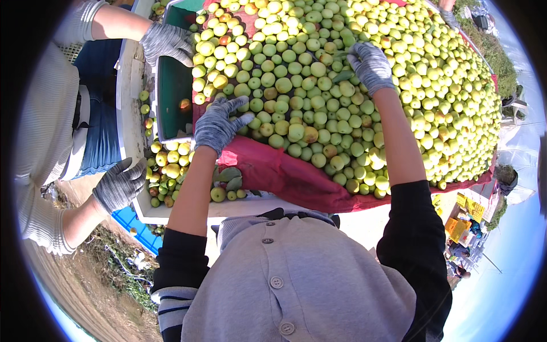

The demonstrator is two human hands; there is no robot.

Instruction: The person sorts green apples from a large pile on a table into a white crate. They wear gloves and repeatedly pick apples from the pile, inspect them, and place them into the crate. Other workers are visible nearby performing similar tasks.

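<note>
A wide heap of small round yellow-green fruits lies on a red cloth in front of me. My left hand, in a grey knit glove, rests at the near left edge of the heap. Its fingers are spread against the fruits, with none in its grasp. Farther right, my right hand, gloved alike, reaches over the heap with bent fingers drawn together. A green leaf lies by its fingertips; what they pinch, if anything, is too small to make out.
Left of the heap stand a green bin and a white trough holding more fruits, some reddish. A co-worker's gloved hands touch the bin and the trough's near side. A blue crate sits below; yellow crates stand far right.
</note>
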